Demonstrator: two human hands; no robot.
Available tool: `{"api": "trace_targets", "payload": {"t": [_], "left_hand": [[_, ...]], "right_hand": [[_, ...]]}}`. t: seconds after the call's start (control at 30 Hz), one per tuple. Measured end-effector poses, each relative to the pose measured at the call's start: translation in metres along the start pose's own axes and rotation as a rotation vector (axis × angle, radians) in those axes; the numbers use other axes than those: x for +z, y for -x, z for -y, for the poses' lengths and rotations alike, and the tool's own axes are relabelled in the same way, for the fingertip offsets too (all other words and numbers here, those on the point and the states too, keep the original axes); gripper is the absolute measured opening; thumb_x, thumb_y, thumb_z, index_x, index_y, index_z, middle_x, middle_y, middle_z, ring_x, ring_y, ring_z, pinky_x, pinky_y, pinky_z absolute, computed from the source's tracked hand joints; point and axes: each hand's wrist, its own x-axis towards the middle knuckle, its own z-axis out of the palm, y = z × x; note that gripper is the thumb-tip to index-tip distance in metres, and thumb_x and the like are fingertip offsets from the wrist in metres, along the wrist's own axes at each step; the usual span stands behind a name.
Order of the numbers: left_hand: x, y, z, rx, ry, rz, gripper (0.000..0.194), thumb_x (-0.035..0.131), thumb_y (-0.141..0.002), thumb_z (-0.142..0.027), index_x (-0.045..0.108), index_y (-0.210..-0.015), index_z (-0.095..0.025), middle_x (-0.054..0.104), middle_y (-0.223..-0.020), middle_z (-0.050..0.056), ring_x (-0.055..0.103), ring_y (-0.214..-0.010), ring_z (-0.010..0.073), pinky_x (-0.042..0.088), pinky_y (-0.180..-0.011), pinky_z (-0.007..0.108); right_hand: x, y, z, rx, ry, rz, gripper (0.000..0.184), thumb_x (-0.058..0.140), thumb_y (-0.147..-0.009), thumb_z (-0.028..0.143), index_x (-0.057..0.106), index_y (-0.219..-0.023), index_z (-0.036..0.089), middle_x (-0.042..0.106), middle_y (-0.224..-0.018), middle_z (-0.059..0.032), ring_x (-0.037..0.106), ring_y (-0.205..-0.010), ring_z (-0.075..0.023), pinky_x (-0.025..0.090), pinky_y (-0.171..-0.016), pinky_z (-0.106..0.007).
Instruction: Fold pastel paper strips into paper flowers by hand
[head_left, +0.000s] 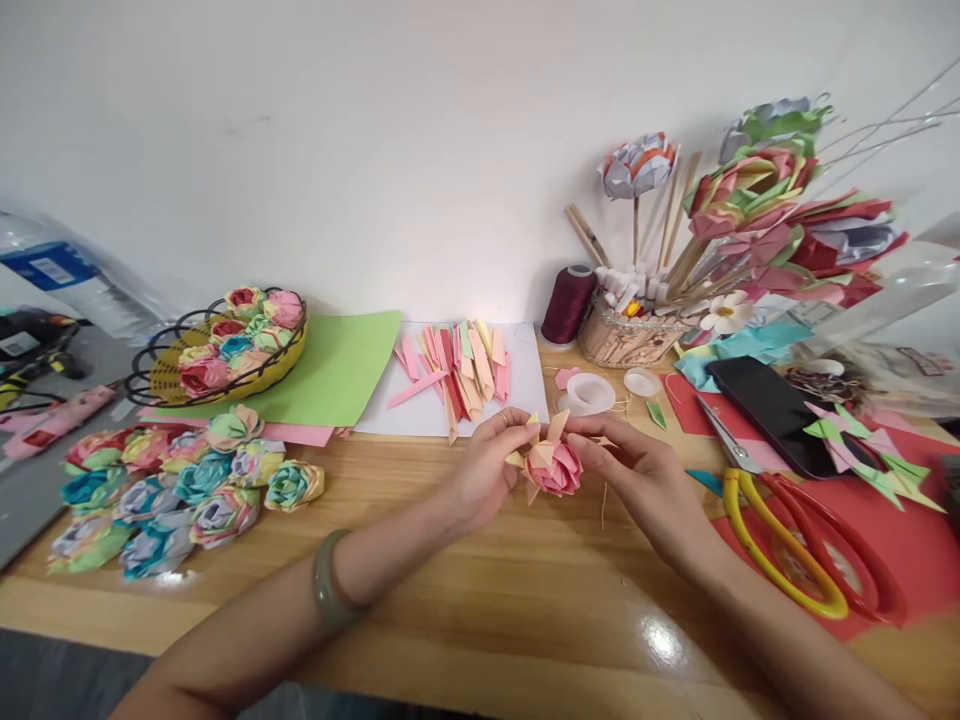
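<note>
A pink paper flower [553,468] with pale peach outer petals is held above the wooden table, between both hands. My left hand [491,470] grips it from the left, thumb and fingers closed at its petals. On the other side my right hand [637,475] pinches near the flower's upper right edge; its fingertips are partly hidden, and a thin thread [603,505] hangs just below them. Folded paper strips [457,370] in pink, red, peach and yellow lie on a white sheet [525,375] behind the hands.
Several finished paper flowers [191,490] cover the table's left part, below a yellow basket [169,375] of more flowers. At right lie scissors [780,540], a black phone [772,415] and red paper [900,530]. A dark red thread spool [568,305] stands beside a decorated holder [630,335].
</note>
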Motion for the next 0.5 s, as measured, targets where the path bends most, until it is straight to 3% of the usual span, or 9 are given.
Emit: {"api": "trace_targets", "payload": {"t": [0.13,0.3,0.4,0.5], "left_hand": [[0.0008,-0.0002,0.0031,0.020,-0.143,0.030,0.014,0.059,-0.070,-0.027,0.050,-0.070,-0.016,0.049,-0.059,-0.005,0.044,-0.048,0.0052,0.033,-0.043,0.017],[0.0051,0.0001,0.0039,0.090,-0.161,-0.048,0.014,0.055,-0.070,-0.028,0.046,-0.069,-0.017,0.054,-0.068,-0.003,0.044,-0.051,0.0052,0.033,-0.045,0.018],[0.0060,-0.0002,0.0041,0.141,-0.158,-0.078,0.013,0.053,-0.070,-0.026,0.046,-0.069,-0.016,0.050,-0.066,-0.004,0.044,-0.053,0.0053,0.035,-0.047,0.018],[0.0035,-0.0008,0.0056,0.178,-0.232,-0.036,0.010,0.051,-0.071,-0.023,0.045,-0.070,-0.016,0.048,-0.064,-0.005,0.042,-0.050,0.0042,0.034,-0.045,0.016]], "right_hand": [[0.0005,0.0006,-0.0005,0.083,-0.093,0.013,0.025,0.058,-0.075,0.039,0.064,-0.087,0.018,0.065,-0.076,-0.0027,0.059,-0.068,-0.0162,0.047,-0.063,-0.028],[0.0014,-0.0012,-0.0044,0.157,-0.205,-0.042,0.034,0.066,-0.067,0.038,0.063,-0.094,0.017,0.065,-0.074,-0.0014,0.060,-0.067,-0.0149,0.047,-0.066,-0.029],[0.0020,-0.0024,-0.0058,0.159,-0.222,-0.026,0.029,0.067,-0.066,0.038,0.064,-0.085,0.017,0.065,-0.076,-0.0019,0.060,-0.069,-0.0148,0.047,-0.067,-0.028],[0.0024,-0.0018,-0.0057,0.133,-0.193,-0.028,0.026,0.066,-0.067,0.040,0.065,-0.078,0.016,0.065,-0.079,-0.0034,0.060,-0.072,-0.0158,0.047,-0.067,-0.028]]}}
